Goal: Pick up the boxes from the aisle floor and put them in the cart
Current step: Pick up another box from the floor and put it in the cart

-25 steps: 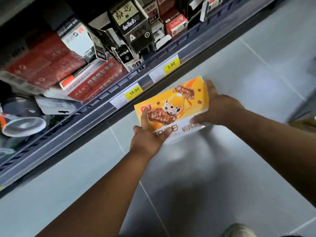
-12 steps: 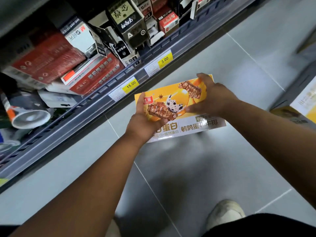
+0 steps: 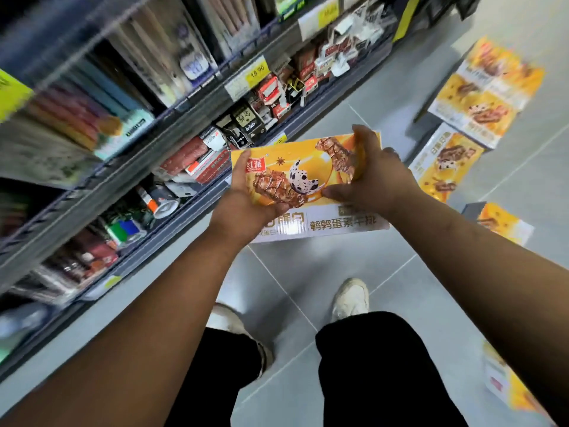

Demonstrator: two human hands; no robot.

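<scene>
One box (image 3: 308, 183) is off the aisle floor (image 3: 308, 288) and in hand: yellow-orange, w/ a speckled egg and snack bars printed on top, held roughly flat in front of the person. The left grip (image 3: 246, 208) curls round its near-left corner, thumb on the top face. The right grip (image 3: 375, 177) clamps the right end, fingers over the far edge. Both are closed on that one box.

Step in hand, as I judge it, is the carry – box picked, not yet placed. No cart plainly in view, so can't say how many are loaded.

Plenty seems left. More boxes of the same design lie to the right:
- a blurred pile (image 3: 486, 90) at upper right; whether it sits on the floor or in sthg, can't tell
- a tilted box (image 3: 443, 161) just below it
- a flat box (image 3: 505, 223) past the right forearm
- a corner box (image 3: 508, 386) at bottom right, v. blurred

Store shelves (image 3: 191, 124) run along the left – not part of the job.
</scene>
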